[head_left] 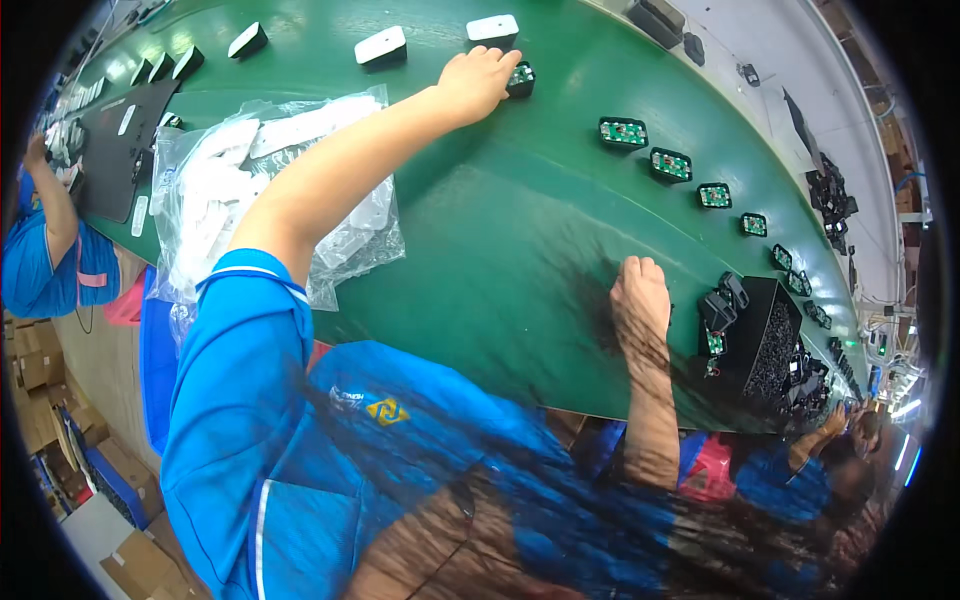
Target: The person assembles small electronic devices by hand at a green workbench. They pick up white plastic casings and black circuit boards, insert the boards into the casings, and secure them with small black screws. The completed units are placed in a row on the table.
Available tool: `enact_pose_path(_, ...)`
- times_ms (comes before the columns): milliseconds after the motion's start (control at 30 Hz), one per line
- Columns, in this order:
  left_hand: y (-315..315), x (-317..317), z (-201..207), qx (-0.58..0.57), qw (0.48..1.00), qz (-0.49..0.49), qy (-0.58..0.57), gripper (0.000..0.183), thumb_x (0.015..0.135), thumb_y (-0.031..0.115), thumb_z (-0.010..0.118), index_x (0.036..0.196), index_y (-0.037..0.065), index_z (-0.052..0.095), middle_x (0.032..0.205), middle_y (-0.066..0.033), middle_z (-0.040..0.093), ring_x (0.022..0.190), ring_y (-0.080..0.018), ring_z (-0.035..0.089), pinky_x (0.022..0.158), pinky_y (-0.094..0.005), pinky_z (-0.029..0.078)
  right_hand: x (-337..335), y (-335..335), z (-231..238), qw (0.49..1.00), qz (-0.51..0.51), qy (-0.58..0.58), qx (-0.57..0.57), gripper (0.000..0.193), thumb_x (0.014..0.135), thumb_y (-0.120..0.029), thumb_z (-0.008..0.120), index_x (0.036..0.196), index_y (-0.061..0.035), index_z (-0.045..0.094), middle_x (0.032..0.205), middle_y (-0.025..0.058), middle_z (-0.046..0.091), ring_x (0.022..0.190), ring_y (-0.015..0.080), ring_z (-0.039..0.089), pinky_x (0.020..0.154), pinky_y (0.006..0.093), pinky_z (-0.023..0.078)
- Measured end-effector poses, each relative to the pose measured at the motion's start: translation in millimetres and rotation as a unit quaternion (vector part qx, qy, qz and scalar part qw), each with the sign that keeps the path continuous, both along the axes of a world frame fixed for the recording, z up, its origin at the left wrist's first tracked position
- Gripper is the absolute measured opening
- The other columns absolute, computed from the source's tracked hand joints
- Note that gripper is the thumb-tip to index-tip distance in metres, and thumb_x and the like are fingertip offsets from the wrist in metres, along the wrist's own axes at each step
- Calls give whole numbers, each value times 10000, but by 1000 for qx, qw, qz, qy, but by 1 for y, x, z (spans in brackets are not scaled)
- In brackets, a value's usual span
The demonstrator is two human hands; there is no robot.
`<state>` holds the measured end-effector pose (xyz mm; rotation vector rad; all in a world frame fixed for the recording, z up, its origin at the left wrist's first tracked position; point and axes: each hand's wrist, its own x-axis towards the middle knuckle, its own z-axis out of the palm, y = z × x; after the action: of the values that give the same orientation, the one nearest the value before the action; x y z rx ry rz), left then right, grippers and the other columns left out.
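Note:
My left hand (480, 84) reaches to the far side of the green table (470, 220). Its fingers are closed at the left edge of a small black housing (522, 80) with a green circuit board inside. Just beyond it lies a housing with a white cover (492, 28). My right hand (640, 300) is curled over the right part of the table, its knuckles up; whatever its fingers hold is hidden. Dark strands of hair blur the view around it. Several open black housings with green boards (623, 133) form a curved row toward the right.
Under my left arm lies a clear plastic bag of white covers (215, 190). A black bin (765, 335) with dark parts stands right of my right hand. White-topped housings (381, 47) line the far left. Co-workers sit at both ends, one in a blue shirt (35, 265).

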<state>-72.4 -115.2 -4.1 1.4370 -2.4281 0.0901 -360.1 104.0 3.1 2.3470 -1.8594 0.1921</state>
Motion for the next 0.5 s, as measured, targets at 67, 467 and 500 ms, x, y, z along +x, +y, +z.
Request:
enact_pose_path(67,-1,1,0,37,999,2,14,621,802,300,698,1309,60,431,1152,-194,541,1053,-335,545,868,-426,479,-7,-2,1,999,8,-31,7,174,764,-1,599,921,6,524,874,149,522,841,314,546,731,392,498)
enact_pose_path(467,89,131,92,126,982,67,126,310,883,327,589,957,31,644,874,-172,654,873,-345,623,755,-436,485,-29,15,5,988,-49,-138,-37,81,805,-35,594,841,-13,525,782,122,521,693,280,544,647,378,451)
enact_pose_path(500,104,145,97,131,981,95,108,280,876,298,590,886,25,653,849,-167,654,840,-342,624,732,-437,484,-30,18,8,977,-113,-182,-1,79,814,-28,592,855,-9,527,783,113,522,668,246,539,635,360,450)
